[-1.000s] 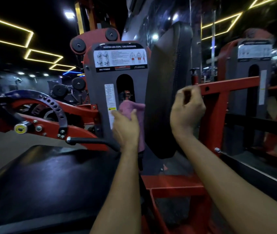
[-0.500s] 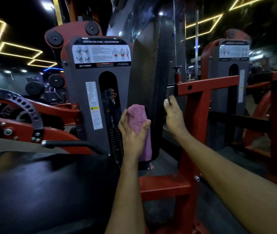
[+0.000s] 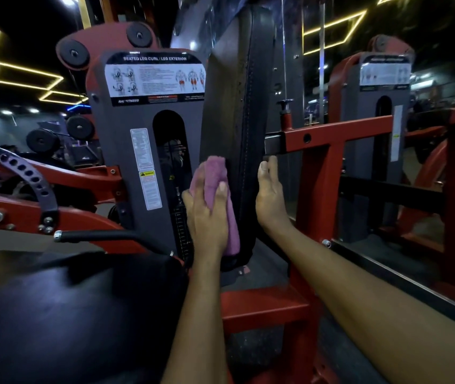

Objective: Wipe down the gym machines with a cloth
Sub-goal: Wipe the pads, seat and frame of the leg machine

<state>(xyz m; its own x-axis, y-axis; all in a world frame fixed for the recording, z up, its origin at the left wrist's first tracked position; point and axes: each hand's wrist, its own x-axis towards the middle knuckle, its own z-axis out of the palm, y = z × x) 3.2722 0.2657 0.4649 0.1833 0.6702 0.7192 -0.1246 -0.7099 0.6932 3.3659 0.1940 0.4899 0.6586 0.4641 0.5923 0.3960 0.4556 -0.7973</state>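
**A:** Starting at the left hand [image 3: 206, 220]: it is gripping the pink cloth [image 3: 215, 173], thumb and fingers wrapping round the folded bundle.

**B:** And it is pressing that cloth flat against the left face of the upright black back pad [image 3: 237, 106], down on the lower half.

**A:** The right hand [image 3: 269, 198] is doing something different. Its fingers are lying straight against the pad's other side, holding nothing, with the palm bracing the edge.

**B:** So the pad is sitting between the two hands. Just beyond the right fingertips, the red steel frame [image 3: 340, 131] is running across to the right.

**A:** Left of the cloth, the grey weight-stack shroud [image 3: 126, 162] is standing tall, and the placard [image 3: 154, 79] on top is reading "Seated Leg Curl / Leg Extension".

**B:** Under the left forearm, the black seat cushion [image 3: 68, 314] is filling the lower left, with a black handle [image 3: 104, 236] poking out just above it.

**A:** Far left, a perforated adjustment arc [image 3: 26, 173] is curving over the red arm. Yellow ceiling light strips [image 3: 23, 76] are glowing overhead.
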